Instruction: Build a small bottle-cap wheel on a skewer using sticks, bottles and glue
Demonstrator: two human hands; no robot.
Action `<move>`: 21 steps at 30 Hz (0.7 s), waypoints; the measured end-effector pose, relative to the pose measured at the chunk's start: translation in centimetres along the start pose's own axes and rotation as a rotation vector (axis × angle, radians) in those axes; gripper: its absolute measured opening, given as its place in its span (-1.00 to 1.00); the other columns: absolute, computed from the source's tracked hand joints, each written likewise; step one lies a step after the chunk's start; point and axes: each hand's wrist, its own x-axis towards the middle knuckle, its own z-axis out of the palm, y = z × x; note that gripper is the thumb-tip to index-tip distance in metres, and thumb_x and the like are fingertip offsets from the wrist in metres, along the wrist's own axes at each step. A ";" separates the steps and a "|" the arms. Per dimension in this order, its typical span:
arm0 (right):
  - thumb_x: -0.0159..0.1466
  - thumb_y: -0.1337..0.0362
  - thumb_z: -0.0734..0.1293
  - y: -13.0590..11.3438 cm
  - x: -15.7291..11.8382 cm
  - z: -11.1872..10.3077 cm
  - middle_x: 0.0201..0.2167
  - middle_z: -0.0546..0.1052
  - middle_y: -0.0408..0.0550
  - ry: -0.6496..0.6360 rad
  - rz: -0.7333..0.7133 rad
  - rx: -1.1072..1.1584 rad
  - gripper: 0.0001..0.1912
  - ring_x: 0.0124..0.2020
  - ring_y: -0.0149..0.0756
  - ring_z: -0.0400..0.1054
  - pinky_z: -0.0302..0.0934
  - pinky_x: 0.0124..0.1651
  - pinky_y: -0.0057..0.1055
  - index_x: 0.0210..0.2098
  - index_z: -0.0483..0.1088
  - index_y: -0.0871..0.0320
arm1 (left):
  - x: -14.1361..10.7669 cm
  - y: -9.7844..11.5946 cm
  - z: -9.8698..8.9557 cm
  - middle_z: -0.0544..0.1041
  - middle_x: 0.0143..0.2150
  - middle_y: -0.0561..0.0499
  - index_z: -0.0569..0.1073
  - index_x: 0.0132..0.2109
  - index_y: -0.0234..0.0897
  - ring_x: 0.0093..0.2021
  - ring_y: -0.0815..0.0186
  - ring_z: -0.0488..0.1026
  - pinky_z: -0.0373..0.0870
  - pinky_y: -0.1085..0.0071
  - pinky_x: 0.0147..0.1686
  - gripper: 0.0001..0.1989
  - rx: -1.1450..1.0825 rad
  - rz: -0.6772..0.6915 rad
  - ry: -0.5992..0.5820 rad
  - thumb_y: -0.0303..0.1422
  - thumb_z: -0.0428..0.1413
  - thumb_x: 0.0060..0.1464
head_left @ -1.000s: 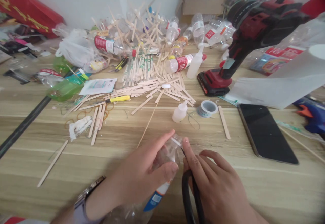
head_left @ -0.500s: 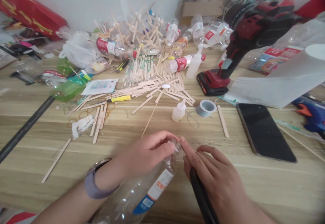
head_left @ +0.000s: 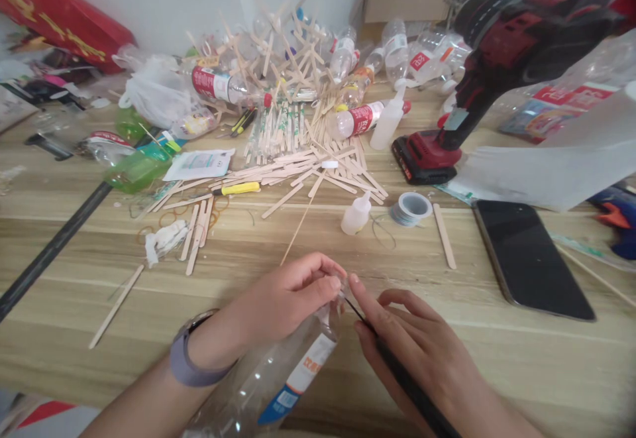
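A clear plastic bottle (head_left: pixel 263 378) with a white, orange and blue label lies tilted at the front, its neck pointing away from me. My left hand (head_left: pixel 298 299), with a watch on the wrist, grips that neck between thumb and fingers. In my right hand (head_left: pixel 417 338) is a black-handled tool (head_left: pixel 405 378) with a thin dark shaft; its exact kind is not clear. The shaft's end meets the bottle's neck by my left thumb, partly hidden by fingers. My right index finger stretches along the tool toward the neck.
Beyond my hands lie a small dropper bottle (head_left: pixel 356 214), a wire spool (head_left: pixel 411 209) and a phone (head_left: pixel 534 259). A red and black cordless drill (head_left: pixel 491 87) stands at the right. Wooden sticks (head_left: pixel 318 166), a yellow utility knife (head_left: pixel 238 189) and several plastic bottles crowd the back.
The black tool has turned, so its thin shaft now shows against the bottle's neck. My left hand keeps its grip on the bottle. The view has shifted slightly.
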 end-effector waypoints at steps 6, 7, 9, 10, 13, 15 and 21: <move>0.38 0.47 0.11 -0.2 0.4 0.1 -0.57 0.48 -0.27 -0.013 0.040 0.049 -0.35 -0.62 -0.42 0.34 0.39 -0.29 -0.37 0.41 -0.18 0.26 | -0.1 0.1 -0.1 0.51 -0.20 -0.01 0.38 -0.06 -0.27 -0.16 0.29 0.45 0.38 0.36 -0.13 -0.72 -0.020 -0.021 -0.006 -0.18 -0.05 0.27; 0.38 0.48 0.11 -0.1 0.4 0.1 -0.57 0.48 -0.27 -0.013 0.040 0.049 -0.35 -0.62 -0.42 0.33 0.39 -0.29 -0.38 0.41 -0.17 0.26 | -0.1 0.1 -0.1 0.51 -0.20 -0.01 0.38 -0.06 -0.27 -0.15 0.29 0.45 0.38 0.36 -0.13 -0.72 -0.020 -0.025 -0.007 -0.18 -0.05 0.27; 0.37 0.48 0.11 -0.1 0.4 0.2 -0.56 0.50 -0.27 -0.025 0.050 0.046 -0.34 -0.61 -0.42 0.35 0.39 -0.28 -0.37 0.41 -0.17 0.26 | -0.1 0.1 -0.1 0.51 -0.20 -0.01 0.38 -0.05 -0.27 -0.15 0.29 0.45 0.36 0.36 -0.12 -0.72 -0.008 -0.032 -0.004 -0.18 -0.05 0.27; 0.37 0.47 0.11 -0.1 0.4 0.2 -0.55 0.51 -0.26 -0.037 0.061 0.045 -0.34 -0.60 -0.41 0.37 0.40 -0.28 -0.37 0.41 -0.17 0.25 | -0.1 0.1 -0.1 0.51 -0.21 0.00 0.38 -0.05 -0.27 -0.16 0.29 0.44 0.36 0.36 -0.12 -0.71 0.002 -0.037 -0.001 -0.17 -0.05 0.27; 0.39 0.44 0.10 -0.1 0.4 -0.1 -0.54 0.55 -0.24 -0.064 0.105 0.049 -0.39 -0.54 -0.36 0.45 0.42 -0.31 -0.38 0.40 -0.11 0.17 | -0.2 0.0 -0.2 0.51 -0.21 0.01 0.38 -0.04 -0.25 -0.19 0.29 0.44 0.34 0.35 -0.14 -0.69 0.045 -0.045 -0.005 -0.14 -0.07 0.28; 0.40 0.39 0.08 -0.1 0.5 -0.4 -0.52 0.58 -0.19 -0.054 0.098 0.024 -0.46 -0.50 -0.32 0.49 0.42 -0.35 -0.40 0.37 0.00 0.17 | -0.3 -0.2 -0.3 0.51 -0.20 0.02 0.38 -0.03 -0.23 -0.19 0.29 0.43 0.32 0.33 -0.13 -0.68 0.100 -0.028 -0.008 -0.13 -0.08 0.29; 0.40 0.40 0.09 0.1 0.7 -0.4 -0.54 0.56 -0.22 -0.124 0.118 0.041 -0.49 -0.55 -0.36 0.46 0.38 -0.42 -0.46 0.33 0.05 0.20 | -0.3 -0.6 -0.4 0.51 -0.15 0.00 0.37 -0.01 -0.22 -0.14 0.27 0.41 0.32 0.32 -0.10 -0.65 0.164 -0.020 -0.022 -0.10 -0.11 0.30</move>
